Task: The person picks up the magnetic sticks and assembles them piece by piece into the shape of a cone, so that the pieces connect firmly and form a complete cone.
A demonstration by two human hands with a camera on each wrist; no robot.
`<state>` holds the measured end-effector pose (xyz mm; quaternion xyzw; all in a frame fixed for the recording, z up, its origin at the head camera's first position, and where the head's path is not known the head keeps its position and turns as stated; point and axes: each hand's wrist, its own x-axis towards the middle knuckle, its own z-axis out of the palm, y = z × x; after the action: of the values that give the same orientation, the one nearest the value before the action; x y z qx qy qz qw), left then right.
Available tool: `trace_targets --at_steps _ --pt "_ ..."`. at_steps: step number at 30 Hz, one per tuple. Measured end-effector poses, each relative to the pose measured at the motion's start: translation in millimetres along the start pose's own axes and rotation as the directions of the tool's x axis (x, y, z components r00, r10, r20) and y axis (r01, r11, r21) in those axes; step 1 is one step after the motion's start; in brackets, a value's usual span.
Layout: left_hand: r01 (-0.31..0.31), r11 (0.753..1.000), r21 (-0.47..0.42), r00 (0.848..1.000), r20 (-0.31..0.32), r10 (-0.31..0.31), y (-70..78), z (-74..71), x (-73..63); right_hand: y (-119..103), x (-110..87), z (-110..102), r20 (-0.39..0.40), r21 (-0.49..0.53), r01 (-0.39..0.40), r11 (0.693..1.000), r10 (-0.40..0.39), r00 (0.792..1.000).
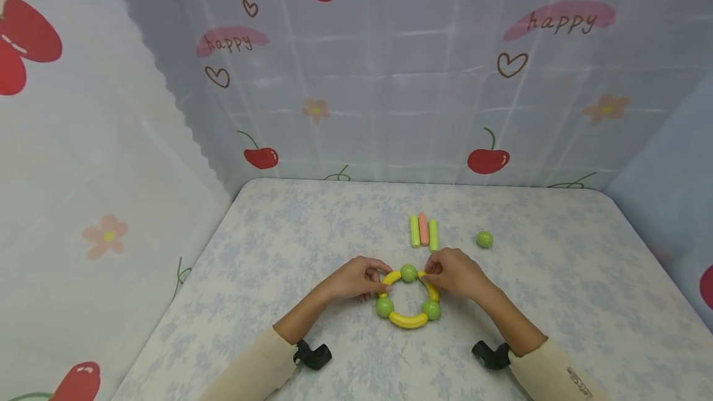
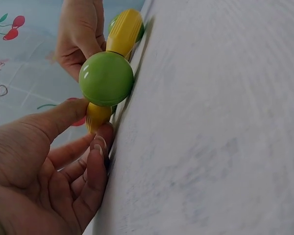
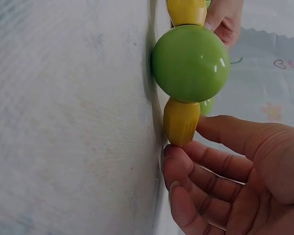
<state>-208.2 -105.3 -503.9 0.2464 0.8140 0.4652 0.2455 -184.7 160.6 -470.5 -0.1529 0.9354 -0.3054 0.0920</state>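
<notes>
A ring of yellow curved rods and green balls lies on the table. It is made of a left rod point(image 1: 392, 278), a right rod point(image 1: 432, 291), a front rod point(image 1: 408, 322), a top ball point(image 1: 409, 273), a left ball point(image 1: 385, 307) and a right ball point(image 1: 431, 309). My left hand point(image 1: 355, 278) pinches the left rod between thumb and fingers, just behind the left ball, as the left wrist view shows. On the opposite side my right hand point(image 1: 458, 272) pinches the right rod point(image 3: 181, 122) with thumb and fingertips. Fingers partly cover both rods.
Behind the ring lie two light-green sticks point(image 1: 414, 231) point(image 1: 433, 236) with an orange stick point(image 1: 424, 229) between them. A loose green ball point(image 1: 485, 239) sits farther right. A cherry-printed curtain point(image 1: 390, 91) hangs along the table's back edge.
</notes>
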Motion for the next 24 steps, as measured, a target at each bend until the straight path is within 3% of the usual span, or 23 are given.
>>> trace_targets --at_steps 7,14,19,24 --pt "0.009 1.0 -0.028 1.0 -0.025 -0.01 -0.3 1.7 0.2 2.4 2.3 1.2 0.007 0.013 0.05 0.999 -0.05 0.999" --pt "0.007 0.998 -0.062 1.0 -0.029 -0.009 -2.8 2.2 0.3 6.4 4.8 -7.3 0.012 0.072 0.024 0.997 -0.025 1.0" --pt "0.005 0.998 -0.061 0.999 -0.044 -0.007 -5.8 2.3 1.4 7.5 14.0 -16.9 -0.105 0.012 0.01 1.0 -0.008 0.994" --pt "0.005 0.999 -0.044 0.998 -0.057 -0.008 -7.8 2.6 2.6 10.4 28.8 -21.5 -0.242 -0.058 -0.016 0.998 0.002 0.97"
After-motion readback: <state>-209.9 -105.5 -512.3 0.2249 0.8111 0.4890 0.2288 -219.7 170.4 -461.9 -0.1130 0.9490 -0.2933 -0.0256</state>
